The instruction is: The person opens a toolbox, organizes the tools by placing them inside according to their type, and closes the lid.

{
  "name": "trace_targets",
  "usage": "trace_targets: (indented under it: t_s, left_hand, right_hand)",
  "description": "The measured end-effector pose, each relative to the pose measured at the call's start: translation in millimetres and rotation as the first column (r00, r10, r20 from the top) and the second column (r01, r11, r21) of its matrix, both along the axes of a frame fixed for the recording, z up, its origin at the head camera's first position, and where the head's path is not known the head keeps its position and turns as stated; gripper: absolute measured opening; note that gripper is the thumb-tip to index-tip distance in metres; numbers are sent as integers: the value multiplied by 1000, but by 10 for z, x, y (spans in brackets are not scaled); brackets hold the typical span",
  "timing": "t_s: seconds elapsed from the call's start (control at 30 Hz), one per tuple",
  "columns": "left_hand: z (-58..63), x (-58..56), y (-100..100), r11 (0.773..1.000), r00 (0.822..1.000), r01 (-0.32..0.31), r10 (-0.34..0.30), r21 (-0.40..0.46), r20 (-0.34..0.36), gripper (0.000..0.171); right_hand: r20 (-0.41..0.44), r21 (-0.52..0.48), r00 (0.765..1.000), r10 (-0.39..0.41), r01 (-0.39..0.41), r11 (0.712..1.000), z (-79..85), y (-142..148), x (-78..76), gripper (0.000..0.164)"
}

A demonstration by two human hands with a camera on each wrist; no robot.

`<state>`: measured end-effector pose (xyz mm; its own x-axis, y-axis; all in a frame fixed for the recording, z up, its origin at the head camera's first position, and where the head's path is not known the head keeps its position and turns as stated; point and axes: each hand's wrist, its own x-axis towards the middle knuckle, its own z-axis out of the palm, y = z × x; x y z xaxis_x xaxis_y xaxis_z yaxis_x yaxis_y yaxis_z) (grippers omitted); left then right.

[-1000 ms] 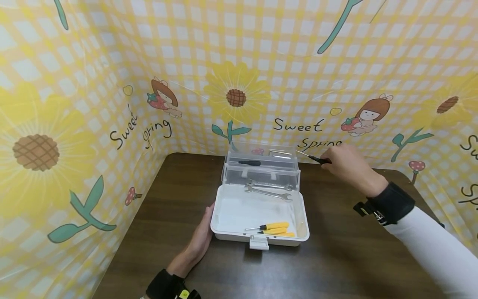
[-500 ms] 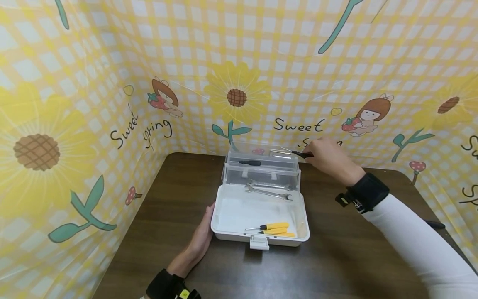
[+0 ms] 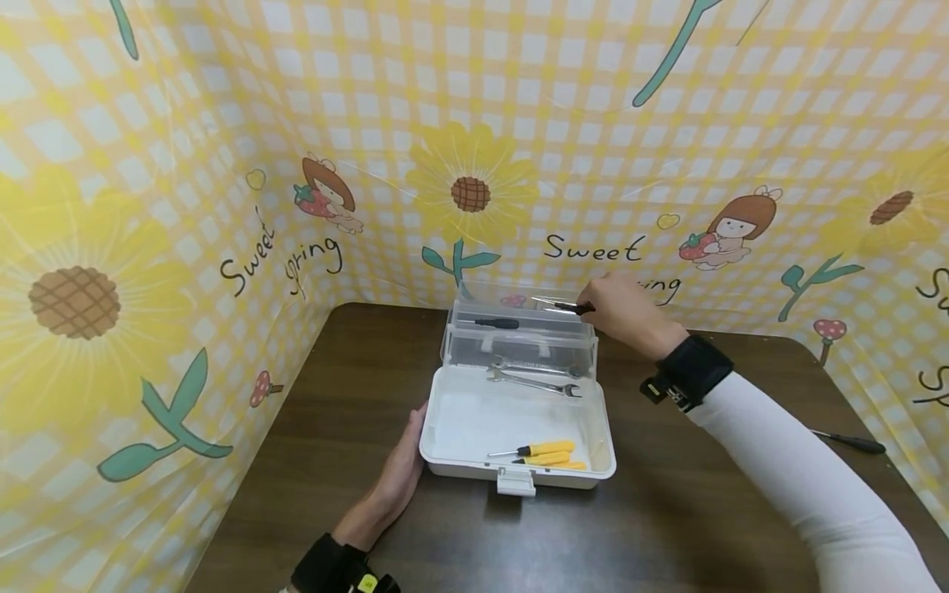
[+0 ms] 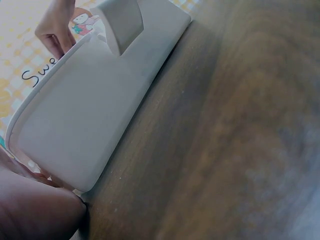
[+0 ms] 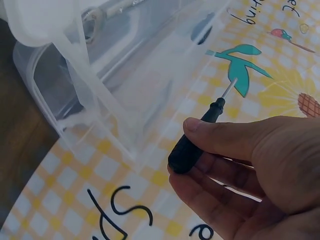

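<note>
An open white toolbox (image 3: 474, 416) stands mid-table, its clear tiered trays (image 3: 482, 342) raised at the back. My left hand (image 3: 400, 465) rests against the box's left side, and the thumb (image 4: 40, 207) shows at the corner in the left wrist view. Between thumb and fingers, my right hand (image 3: 623, 313) pinches a screwdriver with a black handle (image 5: 192, 142), held over the right end of the top tray. Its thin metal shaft (image 5: 229, 90) points left in the head view. A dark-handled screwdriver (image 3: 500, 324) lies in a tray.
Inside the box are yellow-handled screwdrivers (image 3: 549, 449) at the front and an open-ended wrench (image 3: 534, 383) near the back. Another black-handled screwdriver (image 3: 856, 443) lies at the table's right edge. A patterned cloth (image 3: 474, 99) hangs close behind the box.
My right hand has moved left with the screwdriver, from beside the box to over its top tray. The left hand and the box stay put. The screwdriver at the right edge has come into view.
</note>
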<state>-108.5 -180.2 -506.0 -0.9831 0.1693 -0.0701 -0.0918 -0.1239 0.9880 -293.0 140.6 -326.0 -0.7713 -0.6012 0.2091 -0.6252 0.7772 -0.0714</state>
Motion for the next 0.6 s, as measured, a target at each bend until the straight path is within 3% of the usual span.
trace_targets:
  t_s: [0.4,0.6]
  left_hand:
    - [-20,-5,-4,1000,1000,2,-2,12,-9,82]
    - [-8,-10,0,1000,1000,-2,2,9,-6,82]
  right_hand:
    - [27,54,1000,13,-15,998,-124,-113,-10,3]
    - [50,55,999,15,-18,998,-161,-153,-52,10]
